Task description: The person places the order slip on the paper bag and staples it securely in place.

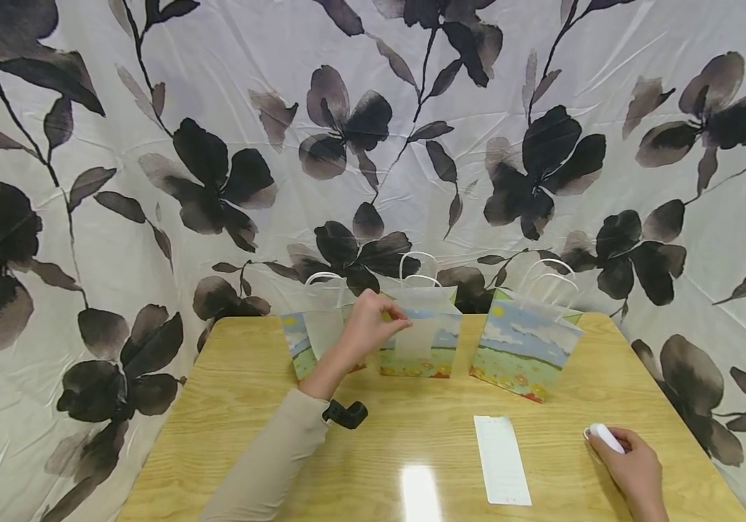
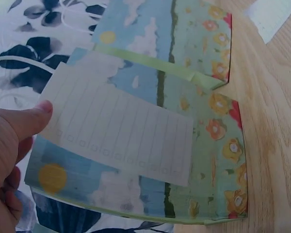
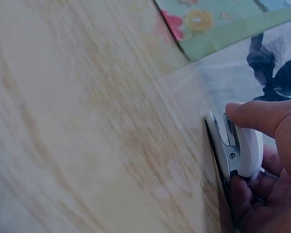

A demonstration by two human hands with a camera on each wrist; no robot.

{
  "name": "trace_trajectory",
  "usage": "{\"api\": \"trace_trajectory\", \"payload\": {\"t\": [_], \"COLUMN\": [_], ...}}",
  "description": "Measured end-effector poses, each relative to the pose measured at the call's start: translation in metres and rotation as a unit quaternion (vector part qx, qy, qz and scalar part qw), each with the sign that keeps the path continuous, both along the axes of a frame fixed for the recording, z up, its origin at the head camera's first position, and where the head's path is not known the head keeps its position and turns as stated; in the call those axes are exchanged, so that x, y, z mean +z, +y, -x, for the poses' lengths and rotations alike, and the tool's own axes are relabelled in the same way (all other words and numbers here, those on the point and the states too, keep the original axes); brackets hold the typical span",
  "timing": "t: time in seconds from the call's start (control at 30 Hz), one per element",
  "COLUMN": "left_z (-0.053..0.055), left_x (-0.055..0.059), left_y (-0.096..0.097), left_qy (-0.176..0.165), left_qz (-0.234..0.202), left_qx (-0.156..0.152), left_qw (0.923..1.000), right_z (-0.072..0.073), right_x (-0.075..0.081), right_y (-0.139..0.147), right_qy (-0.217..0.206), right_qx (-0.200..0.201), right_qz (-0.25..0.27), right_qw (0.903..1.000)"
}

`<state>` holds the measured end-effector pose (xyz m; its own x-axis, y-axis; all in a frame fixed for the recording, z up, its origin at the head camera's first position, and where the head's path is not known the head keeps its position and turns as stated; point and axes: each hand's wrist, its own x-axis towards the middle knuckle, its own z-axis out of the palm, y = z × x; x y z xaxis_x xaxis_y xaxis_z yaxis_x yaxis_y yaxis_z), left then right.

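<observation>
My left hand (image 1: 373,319) pinches the top of a lined paper slip (image 2: 116,124) between thumb and fingers. This slip lies against the front of the middle paper bag (image 1: 446,341), printed with sky, meadow and flowers. To its left stands a matching bag (image 1: 296,341), partly behind my left hand, with another pale slip (image 1: 323,333) on its front. My right hand (image 1: 636,467) grips a small white stapler (image 3: 250,148) low over the table's right side. The stapler's jaws stand apart with nothing between them.
A third flowered bag (image 1: 525,344) stands at the right, turned at an angle. One more lined slip (image 1: 503,460) lies flat on the wooden table (image 1: 249,406), left of my right hand. A flower-patterned cloth (image 1: 373,145) hangs directly behind the table.
</observation>
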<state>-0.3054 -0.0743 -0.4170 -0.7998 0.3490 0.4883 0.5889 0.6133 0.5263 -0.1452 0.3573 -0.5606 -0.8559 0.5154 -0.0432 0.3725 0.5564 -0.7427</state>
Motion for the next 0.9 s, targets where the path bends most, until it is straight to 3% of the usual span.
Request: {"api": "trace_trajectory", "payload": {"t": [0.2, 0.43, 0.57, 0.73, 0.9], "left_z": [0.006, 0.017, 0.022, 0.028, 0.03], "left_x": [0.0, 0.0, -0.003, -0.005, -0.005], "left_y": [0.002, 0.004, 0.006, 0.007, 0.006], "left_qy": [0.019, -0.031, -0.053, -0.036, -0.033], "left_qz": [-0.011, -0.047, -0.044, -0.052, -0.06], "left_qx": [0.026, 0.006, -0.003, 0.007, -0.002], "left_qw": [0.9994, 0.9984, 0.9976, 0.9979, 0.9976], "right_z": [-0.001, 0.002, 0.001, 0.0, 0.0], "right_x": [0.001, -0.006, -0.012, -0.008, -0.004], "right_y": [0.002, 0.004, 0.005, 0.003, 0.001], "right_qy": [-0.002, 0.007, -0.001, 0.011, 0.005], "right_qx": [0.0, -0.001, -0.007, -0.003, -0.002], "right_qz": [-0.001, -0.003, -0.007, -0.011, -0.002], "right_qw": [1.0, 1.0, 1.0, 0.9999, 1.0]}}
